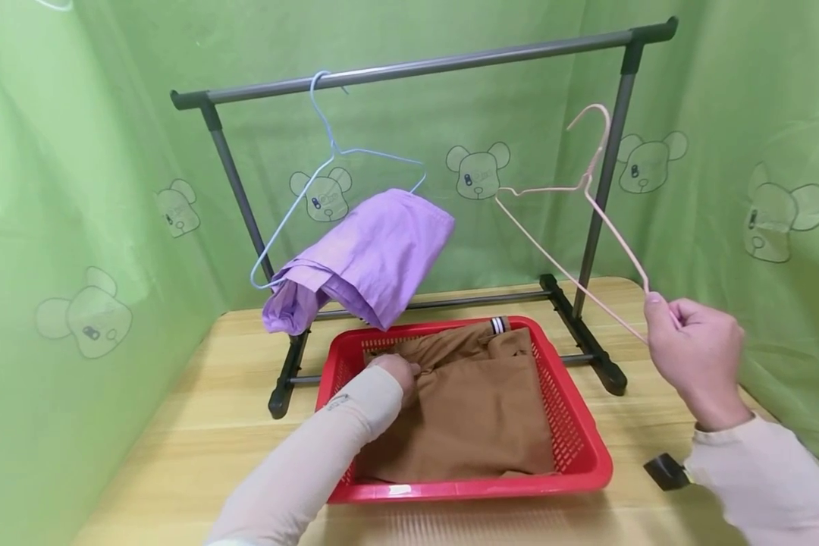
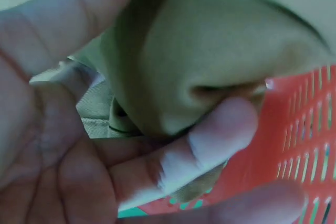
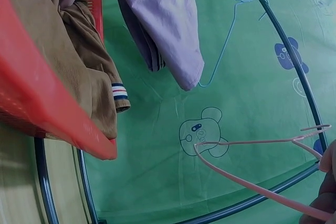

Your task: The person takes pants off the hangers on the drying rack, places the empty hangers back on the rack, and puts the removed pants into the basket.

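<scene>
My left hand (image 1: 397, 371) reaches into the red basket (image 1: 604, 455) and grips a fold of a brown garment (image 1: 481, 417). In the left wrist view, cloth lies between the thumb (image 2: 68, 17) and the fingers (image 2: 194, 150). The garment is spread in the basket, and a striped band (image 3: 119, 91) shows at one end. My right hand (image 1: 696, 356) holds a pink wire hanger (image 1: 614, 227) by a lower corner, its hook upward, in front of the rack's right post. Nothing hangs on this hanger.
A dark metal rack (image 1: 437, 67) stands behind the basket. From its bar hangs a blue hanger (image 1: 331, 129) carrying a folded purple garment (image 1: 368, 250). Green curtains (image 1: 396, 136) surround the wooden table (image 1: 205, 425). A small black object (image 1: 666, 472) lies near my right sleeve.
</scene>
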`<state>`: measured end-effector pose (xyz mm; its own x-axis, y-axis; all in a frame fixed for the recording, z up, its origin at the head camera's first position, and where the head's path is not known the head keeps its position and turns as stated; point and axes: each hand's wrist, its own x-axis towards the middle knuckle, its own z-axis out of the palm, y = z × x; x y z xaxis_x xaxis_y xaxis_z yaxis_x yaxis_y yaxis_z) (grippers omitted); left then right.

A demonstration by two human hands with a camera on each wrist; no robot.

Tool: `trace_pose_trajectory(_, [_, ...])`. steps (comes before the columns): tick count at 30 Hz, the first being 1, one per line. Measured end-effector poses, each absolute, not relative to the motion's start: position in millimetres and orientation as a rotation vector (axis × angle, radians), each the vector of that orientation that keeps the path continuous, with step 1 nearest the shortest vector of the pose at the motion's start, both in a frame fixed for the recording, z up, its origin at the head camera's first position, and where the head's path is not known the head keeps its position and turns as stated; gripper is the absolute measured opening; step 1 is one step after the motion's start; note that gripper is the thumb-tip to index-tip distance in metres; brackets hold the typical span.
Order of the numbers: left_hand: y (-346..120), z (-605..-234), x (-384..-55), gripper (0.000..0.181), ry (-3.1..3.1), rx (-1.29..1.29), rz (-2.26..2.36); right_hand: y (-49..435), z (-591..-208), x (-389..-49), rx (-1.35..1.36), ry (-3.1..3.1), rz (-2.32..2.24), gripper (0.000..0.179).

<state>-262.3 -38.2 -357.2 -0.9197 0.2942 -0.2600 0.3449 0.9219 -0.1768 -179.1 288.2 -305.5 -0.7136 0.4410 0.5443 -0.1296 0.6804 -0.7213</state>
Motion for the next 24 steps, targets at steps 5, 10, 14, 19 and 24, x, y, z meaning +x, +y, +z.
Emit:
trace_pose_trajectory(5, [-44.3, -352.6, -263.9, 0.058, 2.775, 0.525, -0.317, 288.4, -304.5, -178.4, -0.253, -2.172, 0.976, 0.053])
trace_pose_trajectory(10, [-57.8, -344.6, -265.7, 0.056, 2.738, 0.588, -0.187, 288.5, -302.8, -178.5, -0.239, -2.175, 0.972, 0.053])
trace_pose_trajectory(14, [-69.2, -337.2, -269.5, 0.058, 2.697, 0.604, -0.070, 288.7, -300.6, -179.3, -0.218, -2.173, 0.986, 0.053])
trace_pose_trajectory(19, [-84.0, -328.5, -272.7, 0.058, 2.608, 0.510, 0.228, 288.3, -297.6, -180.7, -0.200, -2.182, 1.009, 0.051])
trace_pose_trajectory(24, [-97.6, -317.9, -270.0, 0.052, 2.618, 0.573, 0.344, 287.1, -294.7, -182.7, -0.197, -2.182, 1.014, 0.052])
